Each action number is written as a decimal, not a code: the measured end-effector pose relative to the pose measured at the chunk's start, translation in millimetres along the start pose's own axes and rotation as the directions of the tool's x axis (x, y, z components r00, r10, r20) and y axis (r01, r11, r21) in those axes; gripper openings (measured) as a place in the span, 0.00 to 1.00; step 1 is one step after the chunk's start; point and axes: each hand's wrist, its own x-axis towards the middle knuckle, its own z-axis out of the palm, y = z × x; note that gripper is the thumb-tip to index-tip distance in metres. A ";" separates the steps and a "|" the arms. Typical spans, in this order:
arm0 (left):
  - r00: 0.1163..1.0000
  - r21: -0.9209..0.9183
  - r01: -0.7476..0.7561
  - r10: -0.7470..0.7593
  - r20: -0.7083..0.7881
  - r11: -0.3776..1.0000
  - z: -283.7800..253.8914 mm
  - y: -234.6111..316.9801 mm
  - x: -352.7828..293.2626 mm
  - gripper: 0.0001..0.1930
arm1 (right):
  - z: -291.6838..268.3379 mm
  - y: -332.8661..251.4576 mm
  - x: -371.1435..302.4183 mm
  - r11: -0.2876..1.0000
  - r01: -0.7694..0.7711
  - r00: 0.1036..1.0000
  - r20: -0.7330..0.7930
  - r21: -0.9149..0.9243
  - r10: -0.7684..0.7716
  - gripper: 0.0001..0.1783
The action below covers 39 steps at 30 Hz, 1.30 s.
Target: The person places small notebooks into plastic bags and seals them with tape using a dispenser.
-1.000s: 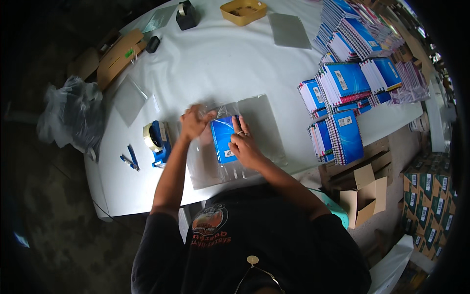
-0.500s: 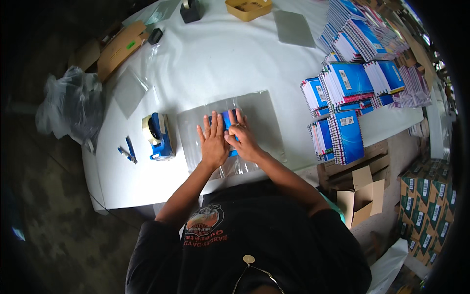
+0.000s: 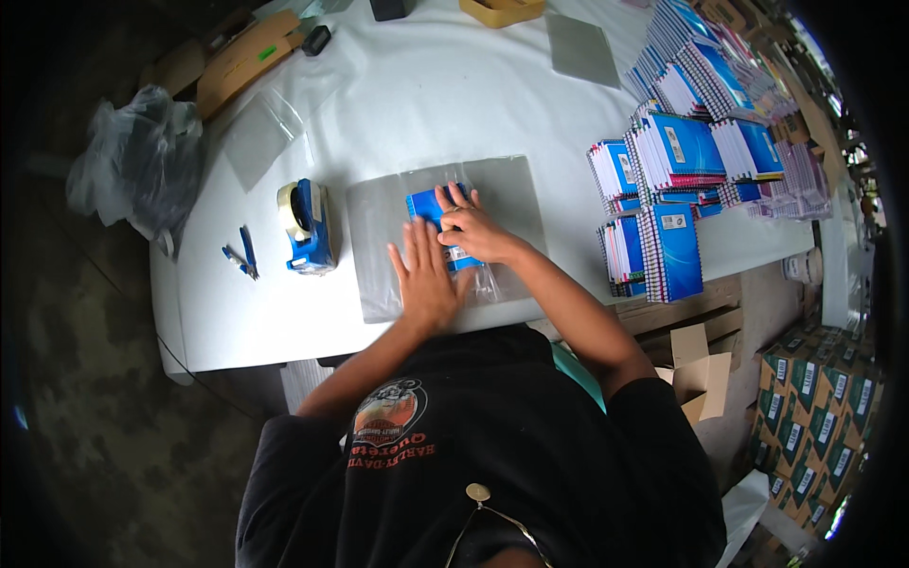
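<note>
Left hand and right hand lay over a blue-covered rectangular notebook

The notebook lay on a greyish, see-through rectangular plastic sheet near the front edge of a white-covered table. The left hand was open and flat, fingers spread, across the notebook's lower left part. The right hand had two fingers stretched over the cover and the others folded; whether these gripped anything could not be told. Creased clear film showed beside the notebook's lower end.

To the left stood a blue tape dispenser with a pale roll, and beyond it lay a blue-handled hand tool. Well to the right rose stacks of blue spiral-bound notebooks.
</note>
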 end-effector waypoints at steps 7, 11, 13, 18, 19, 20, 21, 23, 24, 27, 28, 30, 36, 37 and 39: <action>0.815 -0.343 -0.553 0.579 -0.031 0.759 -31.3 -26.6 -53.2 0.15 | -8.1 -27.5 0.0 0.986 -0.071 0.984 0.151 -0.150 0.093 0.08; 0.846 -0.283 -0.038 -0.120 -0.520 0.958 -89.8 -95.3 -10.8 0.16 | -23.9 -31.3 0.4 0.974 -0.128 0.945 0.275 -0.186 0.176 0.03; 0.786 -0.278 0.467 -0.538 -0.304 0.840 -99.2 -176.4 -17.0 0.19 | -22.6 -36.1 3.4 0.976 -0.122 0.946 0.277 -0.181 0.170 0.05; 0.541 -0.530 0.805 -0.694 0.474 0.265 -122.9 -190.8 4.9 0.24 | -20.1 -42.1 5.4 0.946 -0.205 0.961 0.135 -0.250 0.243 0.24; 0.542 -0.509 0.815 -0.673 0.503 0.276 -124.2 -193.6 6.9 0.24 | -19.9 -50.0 5.8 0.925 -0.211 0.958 0.121 -0.316 0.260 0.39; 0.542 -0.488 0.824 -0.650 0.532 0.288 -125.8 -195.9 5.8 0.25 | -17.4 -51.5 8.3 0.931 -0.200 0.963 0.115 -0.306 0.245 0.41; 0.568 -0.517 0.808 -0.606 0.557 0.282 -125.2 -196.3 5.3 0.21 | -18.3 -50.2 7.9 0.934 -0.198 0.966 0.102 -0.297 0.237 0.43; 0.717 -0.788 0.611 -0.470 0.514 0.070 -115.9 -208.4 -13.1 0.16 | -18.6 -48.8 7.3 0.938 -0.185 0.973 0.083 -0.292 0.218 0.46; 0.787 -0.872 0.487 -0.406 0.465 -0.056 -110.9 -210.5 -23.0 0.14 | -18.7 -46.6 6.1 0.938 -0.182 0.974 0.074 -0.296 0.213 0.48; 0.866 -0.917 0.394 -0.309 0.394 -0.067 -97.1 -214.8 -70.4 0.08 | -16.9 -40.3 4.6 0.941 -0.163 0.981 0.049 -0.295 0.185 0.49; 0.800 -0.823 0.542 -0.404 0.444 0.170 -94.9 -217.6 -76.7 0.07 | -16.2 -40.7 4.8 0.943 -0.153 0.984 0.042 -0.295 0.173 0.49; 0.731 -0.384 0.615 -0.681 -0.048 0.688 -93.3 -227.2 -72.4 0.09 | -16.9 -44.2 7.5 0.954 -0.136 0.985 0.066 -0.267 0.159 0.49; 0.947 -0.768 0.321 -0.213 0.242 0.554 -110.8 -95.8 53.0 0.14 | -15.9 -23.1 5.8 0.966 -0.082 0.995 0.026 -0.247 0.091 0.51; 0.924 -0.690 0.334 -0.080 0.373 0.642 -103.9 -61.9 75.3 0.16 | -16.1 -20.4 7.0 0.965 -0.076 0.996 0.019 -0.250 0.084 0.51; 0.761 -0.257 0.409 -0.171 0.626 0.876 -71.4 -41.9 106.2 0.26 | -13.8 -25.6 10.2 0.969 -0.058 0.998 0.004 -0.241 0.060 0.51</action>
